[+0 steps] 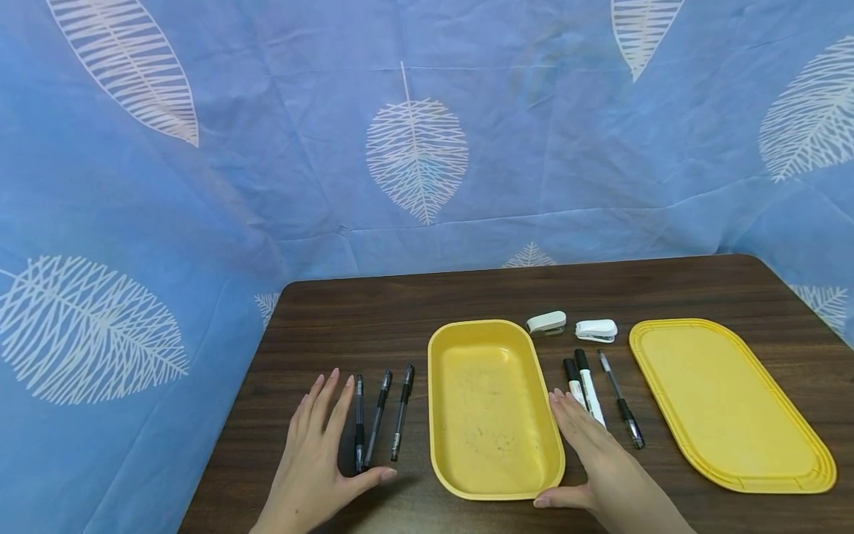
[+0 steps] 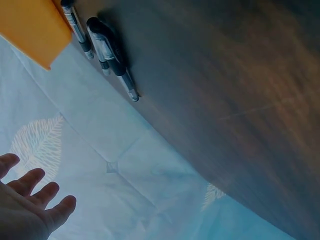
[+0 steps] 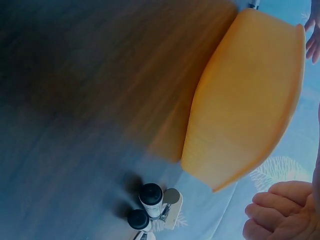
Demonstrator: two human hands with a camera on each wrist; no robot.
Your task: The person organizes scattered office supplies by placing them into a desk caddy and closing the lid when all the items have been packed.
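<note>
My left hand has its fingers spread and holds nothing. It hovers just left of three black gel pens, the left pen, the middle pen and the right pen. A yellow rectangular container stands in the middle of the table with nothing inside. My right hand is at the container's near right side, fingers extended; in the head view its fingertips and thumb overlap the rim, and whether they touch is unclear. The right wrist view shows the container's outer wall.
Right of the container lie two black-capped white markers, the longer-looking marker and its neighbour, plus another gel pen. Behind them sit a cream stapler and a white stapler. A yellow lid lies far right.
</note>
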